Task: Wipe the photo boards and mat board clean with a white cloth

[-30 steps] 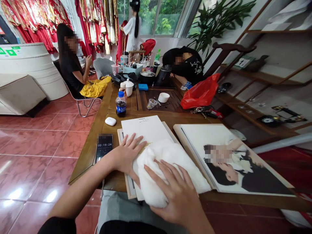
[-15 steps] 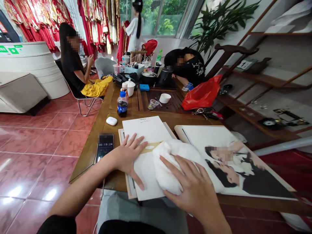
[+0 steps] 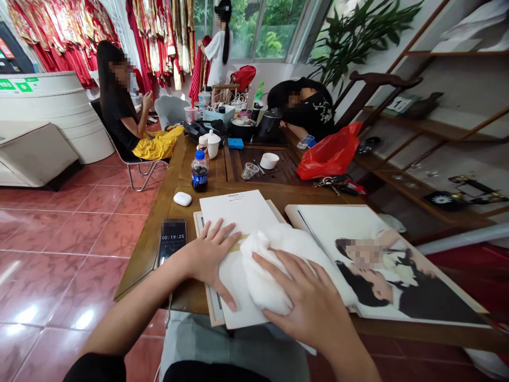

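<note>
**Cloth pressed on white page**

The phone (image 3: 172, 240) is seen at the table's (image 3: 153, 233) left edge, w/ a timer on its screen. Just at its 3 o'clock, the left hand (image 3: 207, 257) is laid flat & open on the white page (image 3: 238, 212), fingers spread. At that hand's 3 o'clock, the white cloth (image 3: 278, 254) is pressed down by the right hand (image 3: 308, 305), open, palm down. At 3 o'clock again, a big photo book (image 3: 382, 265) is lying open.

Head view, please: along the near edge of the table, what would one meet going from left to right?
Phone → left hand → white cloth under the right hand → large photo print.
</note>
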Demonstrator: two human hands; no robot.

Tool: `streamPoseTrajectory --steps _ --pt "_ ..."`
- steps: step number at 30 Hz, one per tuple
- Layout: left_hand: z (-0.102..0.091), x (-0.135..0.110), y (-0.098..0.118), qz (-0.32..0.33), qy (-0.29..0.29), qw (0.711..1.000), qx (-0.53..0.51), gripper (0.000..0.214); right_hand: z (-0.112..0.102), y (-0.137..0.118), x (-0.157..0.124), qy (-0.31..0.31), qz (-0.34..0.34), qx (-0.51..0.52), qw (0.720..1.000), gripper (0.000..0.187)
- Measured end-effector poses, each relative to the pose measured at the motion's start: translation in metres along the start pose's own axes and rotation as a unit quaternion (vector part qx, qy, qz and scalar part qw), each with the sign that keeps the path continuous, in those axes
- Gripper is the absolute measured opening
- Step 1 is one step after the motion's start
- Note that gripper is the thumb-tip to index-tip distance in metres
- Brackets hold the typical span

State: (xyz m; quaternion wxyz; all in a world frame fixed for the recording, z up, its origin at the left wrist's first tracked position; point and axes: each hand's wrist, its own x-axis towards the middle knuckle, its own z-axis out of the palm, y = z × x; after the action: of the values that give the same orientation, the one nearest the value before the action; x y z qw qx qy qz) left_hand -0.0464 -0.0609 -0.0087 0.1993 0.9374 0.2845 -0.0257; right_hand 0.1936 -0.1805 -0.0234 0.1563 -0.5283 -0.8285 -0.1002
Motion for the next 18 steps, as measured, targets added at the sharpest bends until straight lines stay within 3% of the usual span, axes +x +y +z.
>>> streamPoseTrajectory --steps 5,12,18 --pt "-0.001 0.0 0.001 -0.002 0.0 1.0 0.004 0.151 0.0 0.008 0.002 0.019 0.069 -0.036 0.997 0.067" --pt "0.0 0.0 -0.001 -0.002 -0.01 1.0 0.003 0.151 0.0 -0.005 0.015 -0.022 -0.023 0.039 0.999 0.08" --pt "0.0 0.0 -0.001 0.0 -0.014 1.0 0.003 0.152 -0.001 0.007 0.02 -0.033 -0.011 0.046 0.998 0.08"
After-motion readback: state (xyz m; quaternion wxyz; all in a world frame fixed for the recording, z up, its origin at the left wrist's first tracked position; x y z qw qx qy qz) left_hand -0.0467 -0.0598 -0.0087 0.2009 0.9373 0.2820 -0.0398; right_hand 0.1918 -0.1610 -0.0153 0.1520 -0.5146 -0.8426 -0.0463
